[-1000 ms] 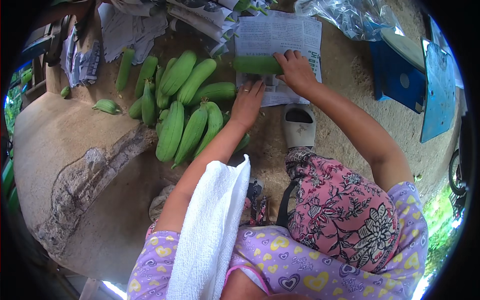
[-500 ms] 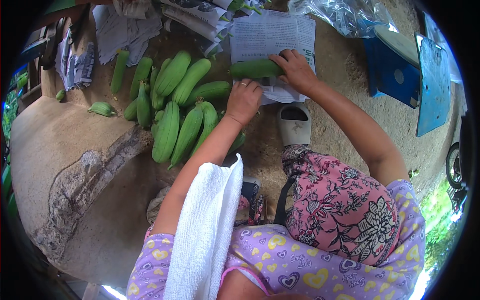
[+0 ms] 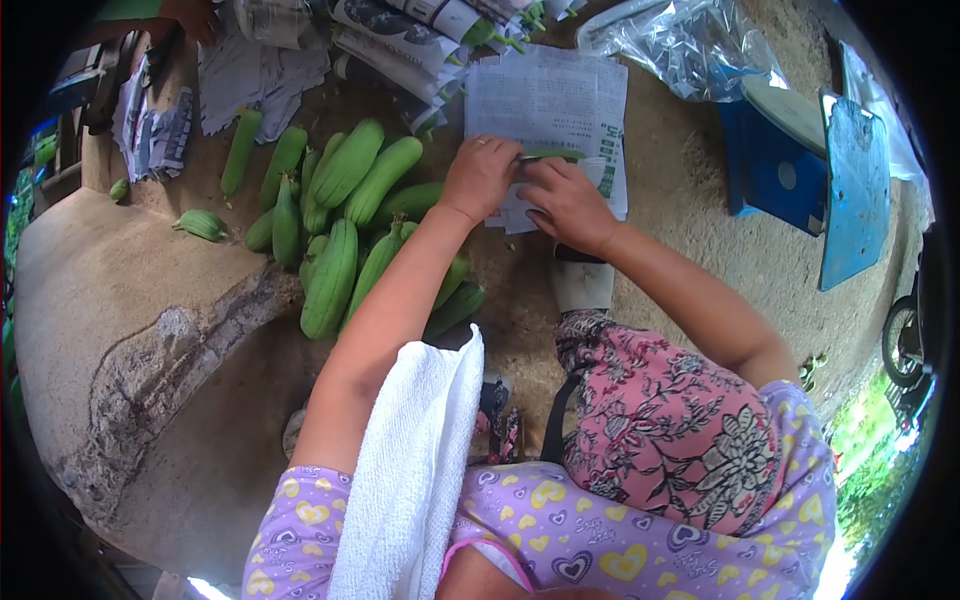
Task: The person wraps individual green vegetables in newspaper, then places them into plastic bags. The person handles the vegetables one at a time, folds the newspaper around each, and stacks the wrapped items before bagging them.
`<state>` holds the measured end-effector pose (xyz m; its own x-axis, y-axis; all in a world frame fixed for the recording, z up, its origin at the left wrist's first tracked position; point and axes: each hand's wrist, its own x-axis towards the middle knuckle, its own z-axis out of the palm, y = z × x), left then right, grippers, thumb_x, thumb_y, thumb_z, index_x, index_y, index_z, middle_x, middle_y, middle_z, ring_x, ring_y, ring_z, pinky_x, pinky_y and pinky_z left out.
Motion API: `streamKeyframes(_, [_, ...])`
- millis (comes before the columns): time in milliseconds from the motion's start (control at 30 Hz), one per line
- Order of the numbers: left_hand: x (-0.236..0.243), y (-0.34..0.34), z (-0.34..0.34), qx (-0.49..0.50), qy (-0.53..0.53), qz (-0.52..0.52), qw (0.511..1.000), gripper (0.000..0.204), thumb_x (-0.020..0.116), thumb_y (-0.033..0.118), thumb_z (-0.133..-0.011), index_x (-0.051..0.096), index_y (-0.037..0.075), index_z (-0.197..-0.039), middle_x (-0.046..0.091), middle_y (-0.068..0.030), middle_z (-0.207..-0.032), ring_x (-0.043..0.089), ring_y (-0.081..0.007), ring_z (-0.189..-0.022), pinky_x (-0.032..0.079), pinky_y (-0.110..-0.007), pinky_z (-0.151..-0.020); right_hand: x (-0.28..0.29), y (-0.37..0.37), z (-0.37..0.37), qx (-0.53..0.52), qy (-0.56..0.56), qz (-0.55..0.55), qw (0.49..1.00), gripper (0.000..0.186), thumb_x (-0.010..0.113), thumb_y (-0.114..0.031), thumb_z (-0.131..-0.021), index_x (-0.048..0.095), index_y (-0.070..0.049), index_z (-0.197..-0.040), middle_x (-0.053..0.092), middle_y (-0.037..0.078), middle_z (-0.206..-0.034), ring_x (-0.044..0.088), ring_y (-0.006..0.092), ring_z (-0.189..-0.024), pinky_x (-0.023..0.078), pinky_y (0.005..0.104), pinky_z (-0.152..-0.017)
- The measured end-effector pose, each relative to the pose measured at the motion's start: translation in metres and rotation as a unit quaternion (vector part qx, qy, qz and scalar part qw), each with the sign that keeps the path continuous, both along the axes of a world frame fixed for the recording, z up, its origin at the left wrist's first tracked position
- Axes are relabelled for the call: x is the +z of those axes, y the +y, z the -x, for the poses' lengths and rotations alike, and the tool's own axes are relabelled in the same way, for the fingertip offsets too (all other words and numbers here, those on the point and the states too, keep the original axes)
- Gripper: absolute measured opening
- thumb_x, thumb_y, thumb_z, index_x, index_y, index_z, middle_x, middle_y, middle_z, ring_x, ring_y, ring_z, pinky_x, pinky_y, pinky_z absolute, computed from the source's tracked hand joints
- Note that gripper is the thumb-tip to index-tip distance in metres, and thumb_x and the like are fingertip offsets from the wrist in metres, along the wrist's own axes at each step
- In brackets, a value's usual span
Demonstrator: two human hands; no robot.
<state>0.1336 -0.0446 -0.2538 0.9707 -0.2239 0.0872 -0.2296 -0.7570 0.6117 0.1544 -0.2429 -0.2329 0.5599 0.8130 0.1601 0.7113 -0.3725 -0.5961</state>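
In front of me a newspaper sheet (image 3: 545, 92) lies flat. A green gourd, like a luffa (image 3: 558, 154), lies across it, mostly hidden by my hands and a near flap of paper folded up against it. My left hand (image 3: 482, 178) is closed at the gourd's left part, fingers bent over the paper edge. Beside it, nearly touching, my right hand (image 3: 568, 200) pinches the same folded edge. Left of my hands is a pile of similar green gourds (image 3: 330, 278), partly covered by my left forearm.
Paper-wrapped gourds (image 3: 410, 50) are stacked at the far side, near loose paper sheets (image 3: 255, 80). Clear plastic bags (image 3: 690, 45) and a blue weighing scale (image 3: 775, 165) stand at the right. Another person's hand (image 3: 190, 15) shows at the far left. A white towel (image 3: 410, 450) hangs over me.
My left hand has moved up and right onto the paper, and my right hand has come down beside it. The near paper edge is now lifted over the gourd.
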Motion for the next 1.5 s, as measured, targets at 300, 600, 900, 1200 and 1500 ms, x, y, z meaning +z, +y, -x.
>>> streamKeyframes(300, [0.018,-0.018,0.039,0.367,0.243,0.282,0.853,0.017,0.071,0.015,-0.084,0.059,0.006,-0.093,0.064,-0.0053,-0.088,0.061,-0.0238,-0.088,0.046,-0.038,-0.083,-0.049,0.020,-0.047,-0.035,-0.065,0.084,0.994,0.054,0.076,-0.014,-0.066,0.055,-0.016,-0.116,0.053,0.007,-0.112,0.053,0.0271,-0.107,0.045,0.0408,-0.084])
streamKeyframes(600, [-0.053,-0.030,0.049,0.333,0.304,0.761,0.467,0.015,0.054,0.018,-0.098,0.060,0.005,-0.103,0.064,-0.0065,-0.094,0.061,-0.0187,-0.089,0.051,-0.035,-0.081,-0.043,0.034,-0.026,-0.103,0.259,-0.015,0.960,0.072,0.078,-0.028,-0.061,0.059,-0.005,-0.125,0.062,0.019,-0.112,0.057,0.0370,-0.108,0.045,0.0450,-0.097])
streamKeyframes(900, [-0.012,-0.054,0.040,0.364,0.291,0.753,0.465,0.069,0.064,0.044,-0.090,0.041,-0.001,-0.137,0.051,-0.0157,-0.132,0.049,-0.0299,-0.125,0.037,-0.044,-0.109,-0.018,0.010,-0.019,-0.139,0.484,-0.115,0.856,0.061,0.078,-0.039,-0.071,0.064,0.001,-0.114,0.067,0.020,-0.113,0.065,0.0288,-0.103,0.050,0.0367,-0.091])
streamKeyframes(1200, [0.003,-0.028,0.027,0.425,0.245,0.704,0.513,0.067,0.070,0.040,-0.083,0.046,0.004,-0.133,0.053,-0.0138,-0.129,0.051,-0.0315,-0.121,0.040,-0.049,-0.106,-0.013,0.006,-0.029,-0.308,0.251,-0.088,0.914,0.038,0.070,-0.034,-0.080,0.071,-0.004,-0.103,0.067,0.019,-0.109,0.061,0.0355,-0.107,0.044,0.0444,-0.097])
streamKeyframes(1500, [0.012,-0.016,-0.001,0.494,0.264,0.626,0.544,0.067,0.071,0.042,-0.086,0.047,0.001,-0.133,0.052,-0.0155,-0.131,0.051,-0.0308,-0.121,0.040,-0.048,-0.105,0.018,0.036,-0.010,-0.187,0.340,-0.035,0.921,0.051,0.070,-0.034,-0.080,0.064,0.001,-0.117,0.068,0.023,-0.098,0.064,0.0371,-0.102,0.045,0.0436,-0.098])
